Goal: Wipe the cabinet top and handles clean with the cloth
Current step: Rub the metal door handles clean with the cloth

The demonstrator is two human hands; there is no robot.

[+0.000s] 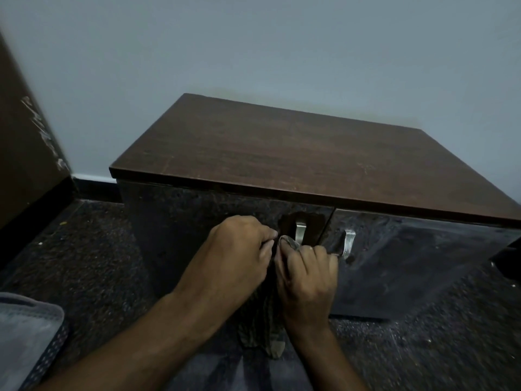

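A low dark-brown wooden cabinet top spans the middle of the view, bare. Below its front edge are two glossy dark doors, each with a silver handle: the left handle and the right handle. My left hand and my right hand meet in front of the left door, just below the left handle. Both pinch a dark striped cloth at its top, and the rest of it hangs down between my forearms.
A pale blue-grey wall backs the cabinet. A dark brown panel stands at the left. The floor is dark speckled stone. Grey fabric lies at the lower left corner.
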